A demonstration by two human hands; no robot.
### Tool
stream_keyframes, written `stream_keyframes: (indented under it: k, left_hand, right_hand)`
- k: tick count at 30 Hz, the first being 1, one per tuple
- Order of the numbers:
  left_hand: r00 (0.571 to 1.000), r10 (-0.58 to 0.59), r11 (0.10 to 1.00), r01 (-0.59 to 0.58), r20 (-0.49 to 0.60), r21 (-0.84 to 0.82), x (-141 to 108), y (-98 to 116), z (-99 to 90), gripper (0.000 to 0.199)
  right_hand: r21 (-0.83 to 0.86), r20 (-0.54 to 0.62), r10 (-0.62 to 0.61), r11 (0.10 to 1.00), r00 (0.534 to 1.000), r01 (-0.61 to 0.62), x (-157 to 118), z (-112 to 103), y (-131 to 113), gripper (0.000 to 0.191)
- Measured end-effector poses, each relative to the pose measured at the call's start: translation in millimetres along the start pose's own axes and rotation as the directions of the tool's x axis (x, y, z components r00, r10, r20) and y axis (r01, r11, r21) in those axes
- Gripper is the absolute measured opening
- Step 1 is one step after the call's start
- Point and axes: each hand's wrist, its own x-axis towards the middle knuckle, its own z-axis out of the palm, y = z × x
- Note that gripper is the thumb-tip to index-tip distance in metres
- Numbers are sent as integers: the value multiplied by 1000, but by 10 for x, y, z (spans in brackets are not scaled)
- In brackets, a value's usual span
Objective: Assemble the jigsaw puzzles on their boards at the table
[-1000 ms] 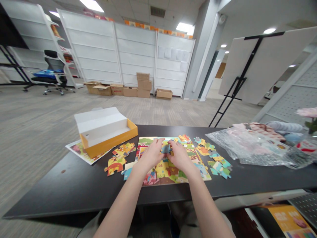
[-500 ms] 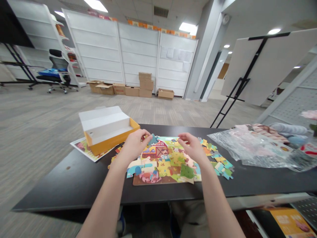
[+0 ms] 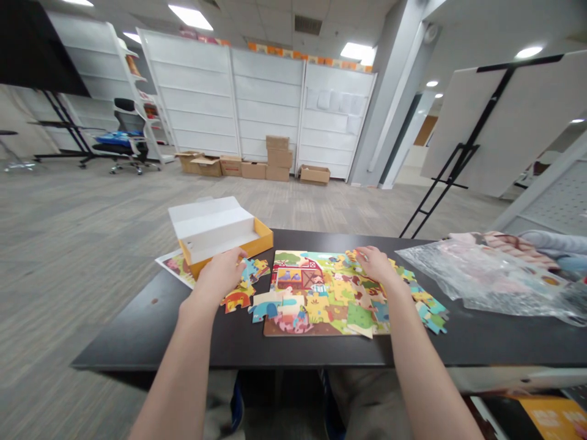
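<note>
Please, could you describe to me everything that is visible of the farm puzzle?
The farm puzzle is a thin, flat, roughly rectangular sheet, apparently cardboard, lying on the black table. Its colourful print shows a red barn at upper left. Pieces rest on it: a green piece sits askew near the front edge, and blue-and-white pieces stick out past the left edge. The right hand is at its far right corner; contact is unclear. The right arm hides part of its right side.
</note>
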Motion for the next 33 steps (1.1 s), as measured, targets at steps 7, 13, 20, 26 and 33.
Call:
stream_keyframes:
  k: [7,13,20,26,33]
  left_hand:
    - [999,5,998,-2,-54,57,-33,128,-64,32]
    - [998,46,998,-45,-48,35,-39,270,-55,32]
    - [997,69,997,-68,-43,24,-25,338,-16,29]
    - [996,72,997,-71,-47,13,-33,402,-8,29]
    - [994,93,994,-96,-58,-51,-18,441,-16,30]
  right_hand:
    - [-66,42,70,996,997,-67,-43,5,-60,31]
    - [-49,13,153,987,988,-152,-32,-9,-41,22]
    - [-19,-17,193,981,981,-193,-28,10,59,21]
    - [-26,-46,192,981,980,-193,8,61,78,32]
    - [12,-80,257,966,963,-257,12,87,46,29]
